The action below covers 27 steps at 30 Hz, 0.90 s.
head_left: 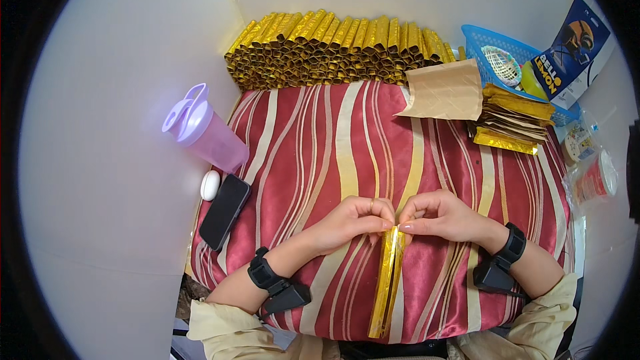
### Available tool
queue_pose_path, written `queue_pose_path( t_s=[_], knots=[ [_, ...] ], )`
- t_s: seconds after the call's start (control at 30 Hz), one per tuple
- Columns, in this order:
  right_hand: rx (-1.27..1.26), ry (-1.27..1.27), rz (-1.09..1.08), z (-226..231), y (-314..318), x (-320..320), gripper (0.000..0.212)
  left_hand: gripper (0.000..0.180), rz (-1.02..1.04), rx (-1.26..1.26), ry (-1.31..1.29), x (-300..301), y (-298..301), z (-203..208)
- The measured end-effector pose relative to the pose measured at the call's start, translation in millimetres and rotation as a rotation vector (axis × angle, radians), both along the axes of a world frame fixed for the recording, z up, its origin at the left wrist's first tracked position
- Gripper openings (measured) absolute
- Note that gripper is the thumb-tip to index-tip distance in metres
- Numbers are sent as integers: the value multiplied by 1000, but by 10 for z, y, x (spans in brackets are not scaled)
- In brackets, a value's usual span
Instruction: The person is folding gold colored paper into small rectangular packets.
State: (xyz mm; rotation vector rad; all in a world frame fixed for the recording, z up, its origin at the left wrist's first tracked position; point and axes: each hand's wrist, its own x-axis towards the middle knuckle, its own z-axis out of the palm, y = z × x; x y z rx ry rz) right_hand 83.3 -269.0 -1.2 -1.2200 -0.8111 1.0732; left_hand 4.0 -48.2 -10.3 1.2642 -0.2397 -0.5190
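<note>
A narrow strip of folded gold foil paper (387, 287) runs from my fingertips toward the near edge of the striped red cushion (300, 153). My left hand (360, 219) pinches the left side of its far end, thumb pressed against the fingers. On the other side my right hand (440, 217) pinches the same end, and the two hands nearly touch. A lengthwise gap shows between the strip's two long edges. Both wrists wear black straps with small black boxes.
Many gold paper tubes (333, 40) are stacked at the back. At right lie a brown paper sheet (443, 90), a pile of gold-and-brown sheets (513, 120) and a blue basket (493, 37). Left are a purple shaker bottle (210, 133), black phone (225, 212) and white oval case (210, 185).
</note>
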Motion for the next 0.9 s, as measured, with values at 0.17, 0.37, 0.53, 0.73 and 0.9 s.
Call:
queue_pose_path(
  t_s=[0.17, 0.37, 0.53, 0.73, 0.9],
  knots=[
    [-19, 39, -29, -32, 7, 14, 18, 12, 15, 26, -27, 16, -3, -33],
    [-48, 92, -39, 17, 8, 32, 19, 12, 31, 50, -60, 6, -3, -12],
    [-4, 167, -27, 24, 0, 39, 20, 13, 83, 49, 0, -9, -17, 25],
    [-66, 148, -13, 37, -2, 43, 18, 13, 17, 42, -61, 14, 8, -19],
    [-118, 141, -5, 90, -6, 28, 17, 14, -6, 52, -78, 16, 13, -24]
  ],
)
